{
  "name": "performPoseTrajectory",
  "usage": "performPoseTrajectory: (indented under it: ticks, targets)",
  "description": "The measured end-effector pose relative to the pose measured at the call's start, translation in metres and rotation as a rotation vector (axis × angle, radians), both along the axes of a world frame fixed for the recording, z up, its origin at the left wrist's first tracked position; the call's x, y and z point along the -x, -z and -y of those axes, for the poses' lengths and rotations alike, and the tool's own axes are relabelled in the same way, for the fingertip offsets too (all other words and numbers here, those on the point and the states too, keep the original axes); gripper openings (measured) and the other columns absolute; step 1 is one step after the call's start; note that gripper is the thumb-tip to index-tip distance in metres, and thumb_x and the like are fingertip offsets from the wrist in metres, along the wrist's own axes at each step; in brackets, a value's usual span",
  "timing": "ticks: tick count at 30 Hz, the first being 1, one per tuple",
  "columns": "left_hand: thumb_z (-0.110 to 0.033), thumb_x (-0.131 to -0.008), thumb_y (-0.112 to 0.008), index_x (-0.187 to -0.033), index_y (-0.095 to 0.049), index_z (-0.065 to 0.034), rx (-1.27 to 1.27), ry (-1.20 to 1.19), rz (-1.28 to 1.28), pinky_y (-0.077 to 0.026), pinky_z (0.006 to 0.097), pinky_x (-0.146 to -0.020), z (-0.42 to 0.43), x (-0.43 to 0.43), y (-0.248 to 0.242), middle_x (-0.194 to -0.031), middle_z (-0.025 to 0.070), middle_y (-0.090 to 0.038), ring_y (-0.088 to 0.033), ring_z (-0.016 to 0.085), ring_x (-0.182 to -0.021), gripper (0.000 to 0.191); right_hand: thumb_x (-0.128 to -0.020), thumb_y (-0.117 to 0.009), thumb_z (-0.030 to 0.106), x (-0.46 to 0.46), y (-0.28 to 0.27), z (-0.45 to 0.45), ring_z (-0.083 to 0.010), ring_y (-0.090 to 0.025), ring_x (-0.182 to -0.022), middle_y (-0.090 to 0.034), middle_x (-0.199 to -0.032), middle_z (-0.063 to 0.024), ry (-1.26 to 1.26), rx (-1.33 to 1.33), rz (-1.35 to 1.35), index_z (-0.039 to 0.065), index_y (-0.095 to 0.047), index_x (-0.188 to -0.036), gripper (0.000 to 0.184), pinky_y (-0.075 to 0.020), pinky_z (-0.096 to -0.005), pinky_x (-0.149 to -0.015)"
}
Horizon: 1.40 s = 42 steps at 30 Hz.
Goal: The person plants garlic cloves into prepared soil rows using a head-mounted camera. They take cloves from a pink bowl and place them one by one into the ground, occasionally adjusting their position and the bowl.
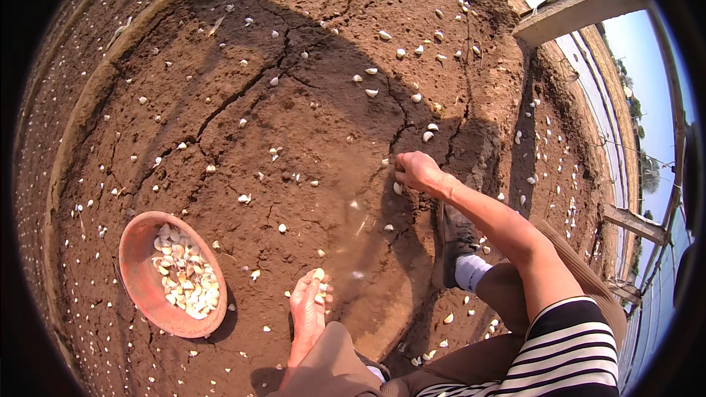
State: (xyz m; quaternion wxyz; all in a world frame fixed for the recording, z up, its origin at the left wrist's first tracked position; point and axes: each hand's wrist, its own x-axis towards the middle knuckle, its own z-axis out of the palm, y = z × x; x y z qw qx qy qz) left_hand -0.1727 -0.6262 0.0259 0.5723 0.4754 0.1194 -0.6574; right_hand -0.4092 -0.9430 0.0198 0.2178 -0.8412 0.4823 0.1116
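Just above my left knee, my left hand (310, 299) holds several garlic cloves, with one pale clove (318, 274) pinched at the fingertips. My right hand (417, 171) reaches down to the cracked brown soil with its fingers drawn together; whether a clove is between them is hidden. One clove (385, 162) lies just left of those fingers and another clove (397, 188) just below them. To the left of my left hand, a reddish shallow bowl (138, 281) rests tilted on the soil, with a heap of garlic cloves (190, 281) inside.
Many cloves dot the soil bed (331, 121) in loose rows. A raised soil ridge (83, 94) curves along the left. My shoe (459, 237) stands near my right hand. At the right are a furrow, concrete posts (579, 8) and wires.
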Motion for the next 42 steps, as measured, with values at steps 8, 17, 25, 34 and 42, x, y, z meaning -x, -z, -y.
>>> performPoseTrajectory:
  ticks: [8,17,25,34,42]
  targets:
    - [-0.013,-0.097,-0.062,-0.118,-0.058,-0.0001,0.020,0.012,-0.003,-0.051,0.0240,-0.062,0.003,0.007,-0.003,-0.100,0.0095,-0.066,-0.063,0.013,-0.080,0.024,-0.083,-0.071,0.018,0.025,0.032,-0.042,-0.0440,-0.062,-0.078,-0.063,-0.080,-0.0249,0.206,-0.076,0.193,-0.004,-0.058,-0.097,0.029,-0.0506,-0.0479,-0.070]
    - [-0.014,-0.098,-0.060,-0.119,-0.056,-0.0022,-0.015,0.060,-0.017,-0.050,0.0256,-0.059,0.005,0.017,0.001,-0.099,0.0090,-0.066,-0.063,0.013,-0.077,0.024,-0.078,-0.065,0.005,0.074,0.020,-0.004,-0.0400,-0.064,-0.090,-0.065,-0.088,-0.0229,0.067,-0.099,0.200,-0.004,-0.060,-0.097,0.023,-0.0500,-0.0457,-0.076]
    - [-0.010,-0.098,-0.059,-0.120,-0.057,0.0004,-0.002,0.052,-0.015,-0.051,0.0240,-0.061,0.002,0.018,0.003,-0.102,0.0094,-0.066,-0.063,0.012,-0.080,0.024,-0.076,-0.068,0.010,0.067,0.010,-0.012,-0.0398,-0.064,-0.088,-0.063,-0.083,-0.0219,-0.106,0.050,0.096,0.001,-0.059,-0.091,0.020,-0.0512,-0.0486,-0.075]
    - [-0.012,-0.098,-0.060,-0.121,-0.056,0.0003,-0.011,0.073,-0.015,-0.051,0.0240,-0.062,0.008,0.021,0.002,-0.102,0.0091,-0.065,-0.062,0.012,-0.080,0.026,-0.078,-0.059,0.004,0.071,0.010,-0.013,-0.0424,-0.061,-0.088,-0.058,-0.087,-0.0233,-0.115,0.062,0.064,0.002,-0.054,-0.092,0.015,-0.0503,-0.0496,-0.072]
    - [-0.013,-0.098,-0.061,-0.121,-0.056,-0.0006,-0.023,0.086,-0.015,-0.051,0.0238,-0.062,0.010,0.022,0.003,-0.101,0.0081,-0.066,-0.062,0.012,-0.081,0.026,-0.080,-0.057,0.003,0.056,0.016,-0.020,-0.0363,-0.066,-0.088,-0.061,-0.096,-0.0194,-0.286,0.085,-0.184,0.001,-0.061,-0.089,0.010,-0.0557,-0.0427,-0.073]
